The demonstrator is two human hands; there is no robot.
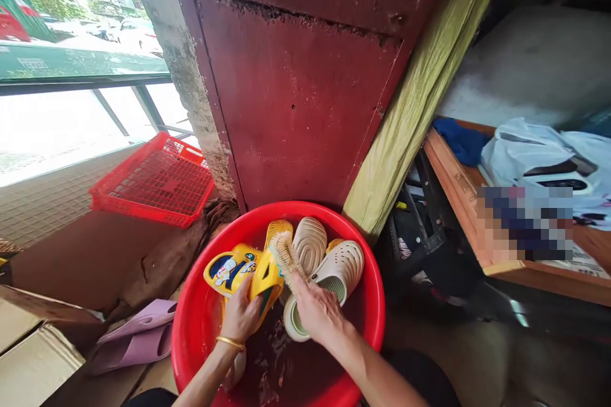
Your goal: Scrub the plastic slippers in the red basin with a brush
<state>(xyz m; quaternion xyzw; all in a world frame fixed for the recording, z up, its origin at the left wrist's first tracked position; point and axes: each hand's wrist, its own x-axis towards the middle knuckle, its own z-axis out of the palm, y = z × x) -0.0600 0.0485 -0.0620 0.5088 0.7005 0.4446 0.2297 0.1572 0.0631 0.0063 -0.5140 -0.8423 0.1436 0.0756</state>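
My left hand (241, 313) is closed around a yellow slipper (268, 275) above a red basin (376, 305) of water. Cartoon figures on a navy patch (230, 270) show just left of the fingers; I cannot tell whether they belong to the same slipper. In my right hand (319, 310) is a scrub brush (285, 255), its pale bristles close against the slipper's strap. Behind the brush stands a beige clog (310, 243) with its sole showing. A second beige clog (347, 267), with holes, leans at the basin's right side. More yellow footwear (279, 229) is partly hidden.
Purple slippers (138, 334) lie left of the basin beside cardboard (38, 356). A red plastic crate (155, 181) sits farther back. A dark red door (296, 102) rises behind the basin. On the right, a wooden drawer (451, 184) holds plastic bags (529, 146).
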